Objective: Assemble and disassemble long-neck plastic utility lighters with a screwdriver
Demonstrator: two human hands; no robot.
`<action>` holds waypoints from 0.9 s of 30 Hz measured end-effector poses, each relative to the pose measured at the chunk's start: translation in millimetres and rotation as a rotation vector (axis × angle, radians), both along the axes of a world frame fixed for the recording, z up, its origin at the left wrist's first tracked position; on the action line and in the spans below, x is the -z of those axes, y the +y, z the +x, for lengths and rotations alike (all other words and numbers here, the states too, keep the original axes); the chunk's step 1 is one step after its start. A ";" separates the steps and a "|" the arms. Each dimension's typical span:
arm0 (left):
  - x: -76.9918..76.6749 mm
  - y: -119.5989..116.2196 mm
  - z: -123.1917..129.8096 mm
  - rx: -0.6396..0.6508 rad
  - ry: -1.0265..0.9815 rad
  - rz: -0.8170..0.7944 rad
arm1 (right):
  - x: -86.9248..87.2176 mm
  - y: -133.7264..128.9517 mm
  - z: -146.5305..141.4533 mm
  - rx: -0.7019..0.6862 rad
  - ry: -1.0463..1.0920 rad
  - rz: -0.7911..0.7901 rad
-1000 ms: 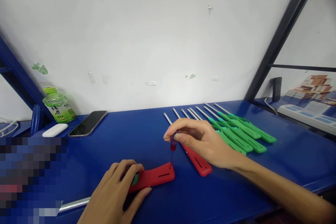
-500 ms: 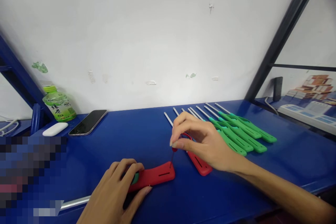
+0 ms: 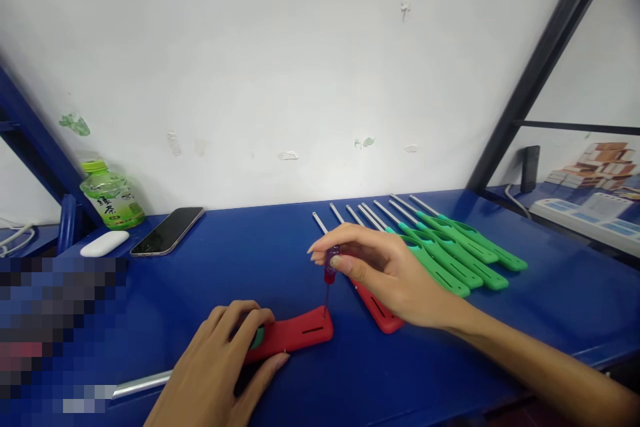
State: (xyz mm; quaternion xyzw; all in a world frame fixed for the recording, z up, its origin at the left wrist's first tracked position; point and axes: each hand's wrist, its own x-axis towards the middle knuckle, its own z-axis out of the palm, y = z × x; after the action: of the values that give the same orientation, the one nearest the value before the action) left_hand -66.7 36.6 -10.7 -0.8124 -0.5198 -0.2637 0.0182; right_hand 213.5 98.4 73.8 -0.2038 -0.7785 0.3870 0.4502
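A red long-necked lighter lies on the blue tabletop with its metal tube pointing left. My left hand is closed around its middle, beside a green part showing under the fingers. My right hand grips a small screwdriver with a see-through purple and red handle. The shaft stands nearly upright, its tip at the small hole near the lighter's right end. Behind my right hand lies another red lighter, partly hidden. Several green lighters rest side by side to the right, tubes toward the wall.
A green-capped drink bottle, a white case and a phone are at the back left. A white wall rises behind the table. Stacked boxes stand beyond the dark frame at right.
My right-hand fingers have loosened and shifted around the screwdriver handle, so more of it shows. The tip stays at the lighter's end. My left hand and the lighter have barely moved.
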 end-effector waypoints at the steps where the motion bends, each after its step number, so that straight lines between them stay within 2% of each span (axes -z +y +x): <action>1: -0.2 -0.3 -0.2 0.002 0.000 0.001 | -0.1 -0.2 0.1 -0.001 0.000 0.004; 15: -0.5 -1.9 0.8 0.002 -0.011 -0.037 | 1.6 -0.4 0.5 0.031 0.029 0.023; 27: -0.3 -0.4 0.2 0.000 0.001 -0.016 | 1.7 -3.4 -1.4 -0.017 0.011 -0.002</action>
State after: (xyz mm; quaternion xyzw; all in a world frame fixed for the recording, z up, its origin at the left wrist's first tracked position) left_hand -66.5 36.1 -10.4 -0.8125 -0.5220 -0.2593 0.0118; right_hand 212.2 95.1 72.1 -0.1954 -0.7774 0.3926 0.4509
